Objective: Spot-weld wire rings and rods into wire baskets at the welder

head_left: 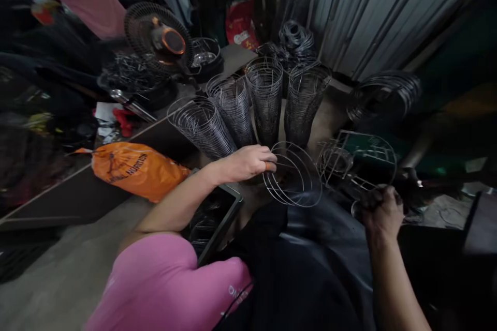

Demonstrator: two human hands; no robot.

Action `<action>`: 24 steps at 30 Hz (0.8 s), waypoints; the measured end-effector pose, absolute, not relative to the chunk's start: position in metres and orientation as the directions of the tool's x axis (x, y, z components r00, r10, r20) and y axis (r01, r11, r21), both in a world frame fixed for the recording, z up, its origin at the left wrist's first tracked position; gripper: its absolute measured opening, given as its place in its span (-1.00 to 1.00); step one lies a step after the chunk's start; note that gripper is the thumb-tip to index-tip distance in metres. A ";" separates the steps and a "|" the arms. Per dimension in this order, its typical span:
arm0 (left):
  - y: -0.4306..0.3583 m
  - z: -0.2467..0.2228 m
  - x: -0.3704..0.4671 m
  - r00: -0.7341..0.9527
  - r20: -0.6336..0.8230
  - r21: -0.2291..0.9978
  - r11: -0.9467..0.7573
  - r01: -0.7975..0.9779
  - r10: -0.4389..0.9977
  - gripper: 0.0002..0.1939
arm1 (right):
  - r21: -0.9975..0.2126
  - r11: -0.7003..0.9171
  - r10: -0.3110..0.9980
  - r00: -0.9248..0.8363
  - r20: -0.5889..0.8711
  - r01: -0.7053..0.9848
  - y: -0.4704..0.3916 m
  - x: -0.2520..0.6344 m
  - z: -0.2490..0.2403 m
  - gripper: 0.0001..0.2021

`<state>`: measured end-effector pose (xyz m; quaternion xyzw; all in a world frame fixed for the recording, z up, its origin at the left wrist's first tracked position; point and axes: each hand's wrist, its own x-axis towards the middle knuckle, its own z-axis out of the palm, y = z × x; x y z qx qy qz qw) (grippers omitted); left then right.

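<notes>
My left hand [261,161] is closed on the rim of a round wire frame [295,201] made of several thin rings, held above my dark apron. My right hand [382,212] is curled into a fist, its fingers dark and blurred. What it grips is hidden. Just above the right hand is another wire frame [375,142] with a curved outer wire and straight crosspieces. Beyond my left hand stand tall stacks of round wire frames [264,98], side by side and leaning outward.
An orange bag [135,168] lies at the left by a table edge. Behind it are a fan [159,36] and a basin of metal pieces [130,75]. Wire coils [384,95] sit at the right, near a corrugated metal wall [361,10].
</notes>
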<state>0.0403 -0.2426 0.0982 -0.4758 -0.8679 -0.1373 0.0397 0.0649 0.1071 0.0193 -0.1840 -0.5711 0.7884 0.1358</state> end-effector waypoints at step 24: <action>-0.279 0.050 0.064 -0.323 0.598 0.061 0.360 0.931 0.734 -0.75 | -0.963 -0.046 0.217 -0.938 -0.270 0.266 0.109 0.041 0.064 -0.64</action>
